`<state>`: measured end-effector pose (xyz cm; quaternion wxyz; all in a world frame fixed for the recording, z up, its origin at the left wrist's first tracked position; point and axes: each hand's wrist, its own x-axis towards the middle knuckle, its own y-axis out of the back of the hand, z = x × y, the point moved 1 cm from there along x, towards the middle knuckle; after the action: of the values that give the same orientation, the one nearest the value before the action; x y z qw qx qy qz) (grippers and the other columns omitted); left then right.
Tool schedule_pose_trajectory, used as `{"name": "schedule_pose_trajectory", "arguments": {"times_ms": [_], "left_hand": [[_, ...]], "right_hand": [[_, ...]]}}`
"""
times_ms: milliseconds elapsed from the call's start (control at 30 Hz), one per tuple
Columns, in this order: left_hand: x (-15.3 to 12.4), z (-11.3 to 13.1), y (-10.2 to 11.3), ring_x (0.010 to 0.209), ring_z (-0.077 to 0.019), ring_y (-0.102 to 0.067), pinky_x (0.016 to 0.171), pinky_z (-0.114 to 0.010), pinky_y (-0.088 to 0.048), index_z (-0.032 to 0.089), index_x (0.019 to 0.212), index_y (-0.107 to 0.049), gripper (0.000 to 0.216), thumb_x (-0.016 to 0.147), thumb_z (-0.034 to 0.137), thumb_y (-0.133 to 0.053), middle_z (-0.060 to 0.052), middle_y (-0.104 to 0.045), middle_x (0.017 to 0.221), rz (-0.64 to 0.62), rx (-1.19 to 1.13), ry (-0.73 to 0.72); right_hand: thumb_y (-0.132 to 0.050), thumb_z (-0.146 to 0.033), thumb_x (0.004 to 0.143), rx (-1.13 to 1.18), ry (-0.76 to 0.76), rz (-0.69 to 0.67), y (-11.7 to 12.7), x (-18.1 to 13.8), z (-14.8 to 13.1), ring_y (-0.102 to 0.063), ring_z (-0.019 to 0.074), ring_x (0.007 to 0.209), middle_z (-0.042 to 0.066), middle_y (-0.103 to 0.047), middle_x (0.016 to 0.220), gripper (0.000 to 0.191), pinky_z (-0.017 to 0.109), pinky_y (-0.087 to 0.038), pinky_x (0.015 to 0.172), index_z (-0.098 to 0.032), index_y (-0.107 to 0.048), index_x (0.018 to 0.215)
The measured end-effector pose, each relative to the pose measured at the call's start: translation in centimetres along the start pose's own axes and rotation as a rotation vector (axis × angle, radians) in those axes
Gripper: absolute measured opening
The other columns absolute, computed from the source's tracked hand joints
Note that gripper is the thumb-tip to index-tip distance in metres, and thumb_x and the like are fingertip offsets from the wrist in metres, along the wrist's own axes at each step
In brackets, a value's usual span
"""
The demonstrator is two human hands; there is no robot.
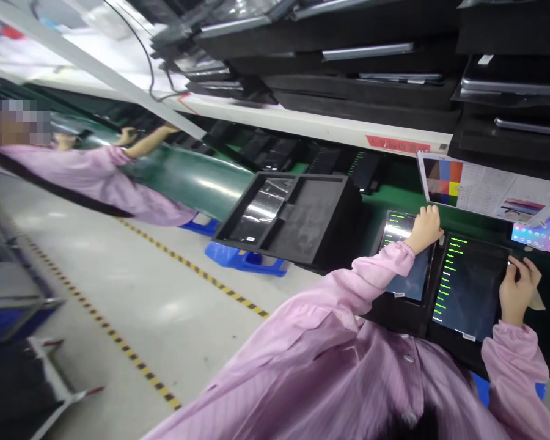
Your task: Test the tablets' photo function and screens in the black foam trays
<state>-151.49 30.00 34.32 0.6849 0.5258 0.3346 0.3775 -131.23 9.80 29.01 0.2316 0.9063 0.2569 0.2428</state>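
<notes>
Two tablets with green test lists lie lit before you on the bench; the left tablet sits just beside the right tablet, and the black tray stands farther left; your left hand is bent over the left tablet's far right corner, your right hand half curled at the right tablet's right edge; whether either grips, you cannot tell from here; the step in hand appears to be checking or handling these screens at their edges; the next move seems to call for light fingertips there, with the lists uncovered; both tablets lie face up, long axes running near to far, the right one's far end leaning right; the lists start at the far ends, and a small white label marks each near edge.
</notes>
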Motion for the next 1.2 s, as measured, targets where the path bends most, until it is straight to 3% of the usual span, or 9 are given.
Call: {"name": "schedule_pose_trajectory", "arguments": {"times_ms": [200,300,467,533,633,733,833,1000,1200], "left_hand": [[-0.1,0.5,-0.6,0.119,-0.0358,-0.062,0.096,-0.044,-0.058,0.006,0.126,-0.056,0.039,0.091,0.018,-0.069,-0.024,-0.064,0.126,-0.004,0.081,-0.013],[-0.2,-0.5,-0.7,0.120,-0.0338,-0.063,0.098,-0.043,-0.058,0.012,0.123,-0.057,0.036,0.090,0.016,-0.071,-0.020,-0.067,0.124,0.024,-0.059,-0.013],[-4.2,-6.6,-0.6,0.116,-0.0242,-0.070,0.108,-0.040,-0.056,0.021,0.120,-0.056,0.024,0.098,0.024,-0.065,-0.011,-0.070,0.119,0.270,-0.694,-0.023],[-7.1,-9.9,-1.1,0.121,-0.0253,-0.069,0.113,-0.044,-0.054,0.021,0.119,-0.057,0.023,0.098,0.027,-0.063,-0.012,-0.069,0.122,0.396,-0.791,0.110],[-11.3,-13.8,-2.4,0.131,-0.0257,-0.065,0.121,-0.047,-0.048,0.022,0.122,-0.056,0.029,0.095,0.030,-0.065,-0.012,-0.067,0.130,0.478,-0.878,0.319],[-14.2,-15.4,-4.2,0.143,-0.0277,-0.058,0.128,-0.049,-0.042,0.023,0.128,-0.056,0.038,0.093,0.032,-0.067,-0.013,-0.063,0.143,0.423,-0.940,0.452],[-15.8,-15.2,-5.9,0.150,-0.0304,-0.053,0.129,-0.051,-0.040,0.023,0.139,-0.054,0.052,0.090,0.033,-0.071,-0.014,-0.058,0.153,0.313,-0.996,0.490],[-16.8,-15.0,-7.5,0.155,-0.0345,-0.046,0.134,-0.054,-0.032,0.021,0.155,-0.045,0.080,0.084,0.039,-0.078,-0.017,-0.049,0.163,0.243,-0.966,0.362],[-17.7,-15.5,-7.8,0.165,-0.0401,-0.029,0.136,-0.059,-0.022,0.020,0.161,-0.041,0.099,0.077,0.044,-0.087,-0.022,-0.034,0.173,0.190,-0.869,0.205]], "right_hand": [[-0.063,-0.049,0.092,0.012,0.000,0.028,0.2,-0.3,0.4,-0.062,0.0322,0.128,0.017,-0.060,0.137,0.037,0.054,-0.049,0.115,-0.018,-0.080,0.105],[-0.067,-0.050,0.088,0.017,-0.022,0.039,0.2,-0.2,1.0,-0.063,0.0338,0.128,0.019,-0.060,0.137,0.038,0.054,-0.051,0.114,-0.017,-0.080,0.103],[-0.070,-0.052,0.085,0.001,-0.106,0.037,0.1,0.2,1.6,-0.067,0.0337,0.121,0.019,-0.065,0.137,0.040,0.054,-0.053,0.111,-0.016,-0.082,0.099],[-0.070,-0.049,0.085,0.011,-0.118,0.025,0.2,0.4,1.6,-0.067,0.0334,0.120,0.019,-0.066,0.136,0.038,0.054,-0.053,0.112,-0.015,-0.083,0.098],[-0.070,-0.045,0.085,0.003,-0.131,0.017,0.2,0.6,1.5,-0.067,0.0338,0.124,0.019,-0.066,0.138,0.036,0.054,-0.051,0.115,-0.015,-0.083,0.100],[-0.070,-0.041,0.084,-0.007,-0.131,0.011,0.3,0.9,1.4,-0.067,0.0337,0.125,0.019,-0.067,0.139,0.034,0.054,-0.050,0.117,-0.014,-0.083,0.101],[-0.069,-0.039,0.085,-0.006,-0.137,0.011,0.4,1.1,1.1,-0.068,0.0326,0.126,0.018,-0.069,0.137,0.032,0.052,-0.051,0.117,-0.015,-0.083,0.101],[-0.068,-0.037,0.084,-0.031,-0.139,0.007,0.6,1.4,0.5,-0.068,0.0329,0.128,0.018,-0.070,0.139,0.032,0.050,-0.057,0.108,-0.016,-0.083,0.102],[-0.069,-0.031,0.084,-0.045,-0.164,-0.009,0.8,2.1,-0.3,-0.067,0.0323,0.130,0.018,-0.070,0.139,0.029,0.047,-0.059,0.105,-0.015,-0.084,0.102]]}}
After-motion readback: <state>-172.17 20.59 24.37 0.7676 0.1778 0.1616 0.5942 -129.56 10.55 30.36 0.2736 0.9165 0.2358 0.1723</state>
